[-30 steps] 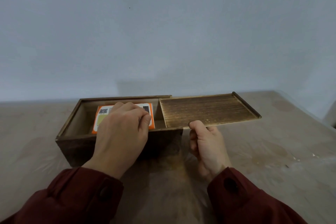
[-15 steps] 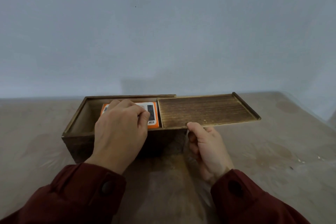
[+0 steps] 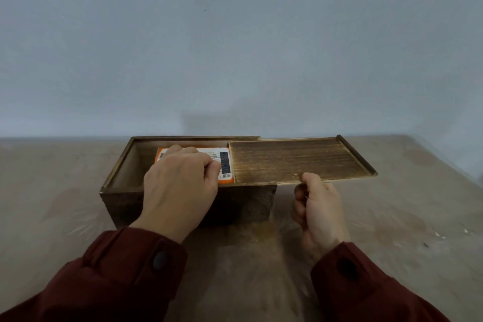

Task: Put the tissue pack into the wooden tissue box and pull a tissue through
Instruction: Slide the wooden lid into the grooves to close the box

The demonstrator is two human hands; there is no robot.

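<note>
Head view looks down on my two hands at the wooden tissue box [image 3: 125, 198], which stands on the desk [image 3: 392, 217] in front of a plain grey wall [image 3: 235, 34]. The box is long and dark, with its open top facing up. Its sliding lid [image 3: 295, 162] is drawn out to the right, so that it covers the right part of the box and juts out past the right end, over the desk.

The tissue pack [image 3: 225, 164] lies inside the box, orange at the edges with a white printed label on top. Its right end touches or slips just under the near edge of the lid; I cannot tell which.

My left hand [image 3: 180, 185] reaches over the front wall of the box and rests on the pack, covering most of it. Its fingers [image 3: 183, 150] are curled down onto the top of the pack, held close together, with the thumb tucked against the forefinger; whether they pinch the wrapper I cannot tell.

My right hand [image 3: 317, 206] is at the front edge of the lid, just past the box's right end. The thumb lies on top of the edge and the curled fingers sit under it, pinching the lid.

Both sleeves [image 3: 117, 274] are dark red, each with a dark button at the cuff.
</note>
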